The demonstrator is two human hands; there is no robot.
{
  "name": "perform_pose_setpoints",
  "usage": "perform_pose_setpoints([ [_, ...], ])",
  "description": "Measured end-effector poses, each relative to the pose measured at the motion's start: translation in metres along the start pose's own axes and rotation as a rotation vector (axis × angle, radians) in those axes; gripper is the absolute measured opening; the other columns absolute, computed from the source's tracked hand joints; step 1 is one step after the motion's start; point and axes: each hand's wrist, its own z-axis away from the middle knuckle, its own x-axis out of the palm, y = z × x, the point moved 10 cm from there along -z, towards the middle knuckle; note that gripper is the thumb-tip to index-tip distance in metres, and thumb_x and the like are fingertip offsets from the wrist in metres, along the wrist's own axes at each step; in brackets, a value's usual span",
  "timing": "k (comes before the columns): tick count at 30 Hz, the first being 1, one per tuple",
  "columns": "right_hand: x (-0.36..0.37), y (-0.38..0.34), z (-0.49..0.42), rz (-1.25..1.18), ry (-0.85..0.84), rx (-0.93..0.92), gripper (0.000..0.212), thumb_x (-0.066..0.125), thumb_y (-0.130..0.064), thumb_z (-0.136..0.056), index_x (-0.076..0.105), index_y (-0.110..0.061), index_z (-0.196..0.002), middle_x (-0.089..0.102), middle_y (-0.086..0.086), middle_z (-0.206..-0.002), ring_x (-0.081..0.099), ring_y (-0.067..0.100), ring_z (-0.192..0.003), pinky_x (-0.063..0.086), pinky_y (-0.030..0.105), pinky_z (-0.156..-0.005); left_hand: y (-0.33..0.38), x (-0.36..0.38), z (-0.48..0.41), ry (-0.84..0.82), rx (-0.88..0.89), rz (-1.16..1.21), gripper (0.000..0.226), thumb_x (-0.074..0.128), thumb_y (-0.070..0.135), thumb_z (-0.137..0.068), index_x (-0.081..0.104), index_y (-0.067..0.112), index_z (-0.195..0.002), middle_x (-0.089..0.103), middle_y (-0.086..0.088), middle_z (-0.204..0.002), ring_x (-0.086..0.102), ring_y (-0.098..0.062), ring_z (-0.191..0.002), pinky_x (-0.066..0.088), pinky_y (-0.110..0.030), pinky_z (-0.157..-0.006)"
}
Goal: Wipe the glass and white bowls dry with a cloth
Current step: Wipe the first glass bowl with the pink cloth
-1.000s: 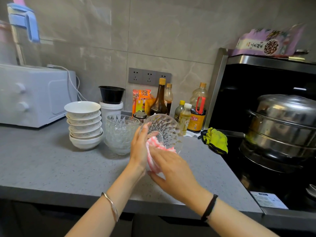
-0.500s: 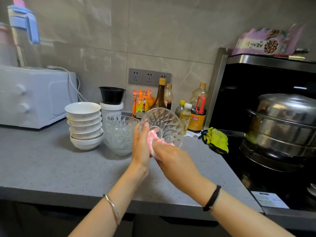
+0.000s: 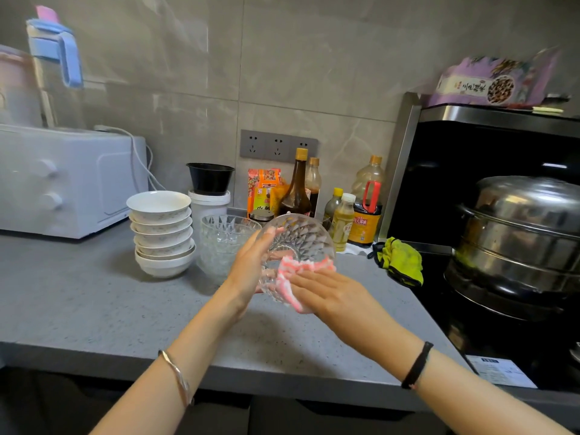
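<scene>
One glass bowl hangs tilted above the bench: my left hand clasps its side, my right hand lies flat, pressing the cloth to its wall. Wet cut glass is slippery, I judge; a hard rub could shove it out of that one-handed clasp onto the bench.

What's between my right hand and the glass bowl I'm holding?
The pink cloth, pressed against the bowl by the right hand; head view.
</scene>
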Motion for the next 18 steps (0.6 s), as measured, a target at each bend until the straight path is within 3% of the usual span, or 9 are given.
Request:
perform_pose_setpoints([
  [2, -0.006, 0.0, -0.002, 0.065, -0.002, -0.017, 0.061, 0.092, -0.009, -0.048, 0.073, -0.01, -0.106, 0.07, 0.005, -0.115, 0.068, 0.02, -0.104, 0.049, 0.033, -0.093, 0.002, 0.003, 0.001, -0.062, -0.045, 0.024, 0.038, 0.04, 0.043, -0.098, 0.056, 0.029, -0.129, 0.062, -0.003, -0.122, 0.063, -0.026, -0.11, 0.053, -0.046, -0.09],
  [4, -0.017, -0.005, -0.009, 0.098, 0.048, 0.016, 0.052, 0.092, -0.008, -0.043, 0.075, -0.009, -0.092, 0.074, 0.006, -0.098, 0.072, 0.019, -0.086, 0.056, 0.028, -0.075, 0.003, 0.006, 0.003, -0.077, -0.045, 0.116, 0.036, 0.043, 0.037, -0.098, 0.053, 0.028, -0.131, 0.065, -0.002, -0.115, 0.065, -0.027, -0.106, 0.055, -0.042, -0.085],
  [6, -0.026, -0.01, -0.019, 0.043, 0.14, 0.104, 0.038, 0.091, -0.005, -0.045, 0.068, -0.014, -0.075, 0.068, -0.001, -0.069, 0.063, 0.015, -0.057, 0.039, 0.02, -0.046, -0.001, 0.013, 0.006, -0.054, -0.033, 0.251, 0.034, 0.049, 0.029, -0.094, 0.053, 0.029, -0.128, 0.067, -0.004, -0.115, 0.064, -0.026, -0.107, 0.054, -0.041, -0.085],
  [7, -0.028, -0.01, -0.023, 0.006, 0.182, 0.161, 0.037, 0.09, -0.005, -0.048, 0.063, -0.015, -0.07, 0.061, -0.003, -0.06, 0.055, 0.014, -0.048, 0.028, 0.02, -0.043, -0.005, 0.017, 0.008, -0.027, -0.036, 0.324, 0.037, 0.052, 0.027, -0.09, 0.054, 0.029, -0.126, 0.068, -0.004, -0.113, 0.064, -0.025, -0.107, 0.053, -0.041, -0.085],
  [9, -0.026, -0.011, -0.027, -0.047, 0.227, 0.207, 0.035, 0.089, -0.007, -0.055, 0.061, -0.015, -0.074, 0.059, -0.004, -0.06, 0.052, 0.013, -0.047, 0.031, 0.021, -0.04, -0.011, 0.016, 0.008, 0.044, -0.027, 0.41, 0.043, 0.056, 0.033, -0.085, 0.053, 0.03, -0.128, 0.069, -0.003, -0.111, 0.064, -0.025, -0.109, 0.054, -0.039, -0.082],
  [12, -0.018, -0.008, -0.018, -0.078, 0.184, 0.062, 0.028, 0.084, -0.011, -0.066, 0.068, -0.011, -0.089, 0.071, 0.001, -0.084, 0.067, 0.017, -0.073, 0.057, 0.028, -0.063, -0.008, 0.008, 0.006, 0.065, -0.015, 0.304, 0.038, 0.043, 0.043, -0.095, 0.05, 0.034, -0.132, 0.064, -0.003, -0.119, 0.063, -0.027, -0.109, 0.056, -0.038, -0.075],
  [14, -0.012, -0.001, -0.008, 0.01, 0.116, -0.054, 0.034, 0.084, -0.016, -0.068, 0.071, -0.01, -0.099, 0.073, 0.003, -0.102, 0.069, 0.019, -0.094, 0.053, 0.033, -0.088, -0.007, 0.0, 0.004, 0.046, -0.029, 0.187, 0.036, 0.037, 0.043, -0.099, 0.053, 0.032, -0.129, 0.06, -0.003, -0.126, 0.063, -0.027, -0.109, 0.055, -0.043, -0.083],
  [16, -0.008, 0.006, -0.004, 0.083, 0.071, -0.082, 0.04, 0.087, -0.017, -0.065, 0.072, -0.01, -0.101, 0.072, 0.003, -0.107, 0.068, 0.02, -0.1, 0.05, 0.034, -0.093, -0.01, -0.002, 0.003, 0.039, -0.046, 0.142, 0.036, 0.038, 0.042, -0.1, 0.053, 0.031, -0.13, 0.057, 0.001, -0.129, 0.063, -0.025, -0.107, 0.054, -0.041, -0.082],
  [18, -0.005, 0.002, -0.006, 0.094, 0.082, -0.046, 0.037, 0.087, -0.014, -0.063, 0.072, -0.01, -0.096, 0.074, 0.005, -0.101, 0.07, 0.022, -0.094, 0.056, 0.036, -0.086, -0.012, 0.002, 0.007, 0.05, -0.038, 0.194, 0.036, 0.044, 0.04, -0.098, 0.051, 0.031, -0.131, 0.059, 0.0, -0.126, 0.064, -0.024, -0.107, 0.055, -0.037, -0.076],
])
